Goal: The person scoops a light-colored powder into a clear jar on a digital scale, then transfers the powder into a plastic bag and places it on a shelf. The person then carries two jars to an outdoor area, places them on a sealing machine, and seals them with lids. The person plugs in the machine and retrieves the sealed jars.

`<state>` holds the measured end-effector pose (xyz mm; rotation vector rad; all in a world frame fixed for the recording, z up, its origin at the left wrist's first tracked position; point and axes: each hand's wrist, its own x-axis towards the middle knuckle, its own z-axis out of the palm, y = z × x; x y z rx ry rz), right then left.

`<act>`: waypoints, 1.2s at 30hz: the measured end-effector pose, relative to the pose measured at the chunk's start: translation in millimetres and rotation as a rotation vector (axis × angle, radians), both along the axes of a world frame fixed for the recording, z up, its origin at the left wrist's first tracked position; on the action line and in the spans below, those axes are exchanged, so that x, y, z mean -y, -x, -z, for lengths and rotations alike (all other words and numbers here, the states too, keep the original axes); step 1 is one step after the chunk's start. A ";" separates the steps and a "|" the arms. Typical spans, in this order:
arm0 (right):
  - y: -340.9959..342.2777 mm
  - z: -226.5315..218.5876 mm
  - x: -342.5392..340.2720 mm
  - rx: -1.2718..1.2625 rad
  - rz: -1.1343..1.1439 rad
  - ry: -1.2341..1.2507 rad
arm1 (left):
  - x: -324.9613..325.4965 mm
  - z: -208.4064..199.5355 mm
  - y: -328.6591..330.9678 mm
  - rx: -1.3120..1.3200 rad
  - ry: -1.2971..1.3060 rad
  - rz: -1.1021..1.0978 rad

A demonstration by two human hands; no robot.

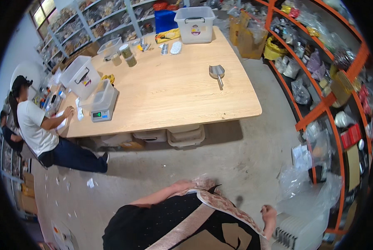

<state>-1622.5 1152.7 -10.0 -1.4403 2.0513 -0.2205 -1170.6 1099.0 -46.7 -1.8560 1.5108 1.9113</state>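
Note:
My left hand (184,185) is in front of my body at the edge of my pinkish patterned apron (219,201). Its fingers are blurred and partly covered, so any hold is hidden. Out to the right is my right hand (269,212), its fingers curled in and no object showing in them. A white ribbed plastic container (301,231) stands just beside it. Clear plastic bags (307,187) lie above that container. Both hands are away from the wooden table (186,91), where a metal scoop (217,74) lies toward the right side.
A digital scale (104,111) carries a clear tub (97,98) at the table's left. White bins (80,75) and jars (127,54) stand further back. Another person (35,121) works at the left end. Orange-framed shelves (319,104) full of bags line the right.

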 end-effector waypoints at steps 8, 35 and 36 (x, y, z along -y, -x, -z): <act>58.4 -12.0 316.6 0.137 -0.495 0.373 | 117.5 -37.0 109.5 -0.238 -0.058 -0.370; 232.6 -9.3 1078.4 0.132 -1.011 0.147 | 656.1 10.3 357.8 -0.017 0.415 -1.319; 205.1 -13.4 1115.4 0.173 -1.039 0.125 | 666.8 13.9 350.5 0.017 0.400 -1.411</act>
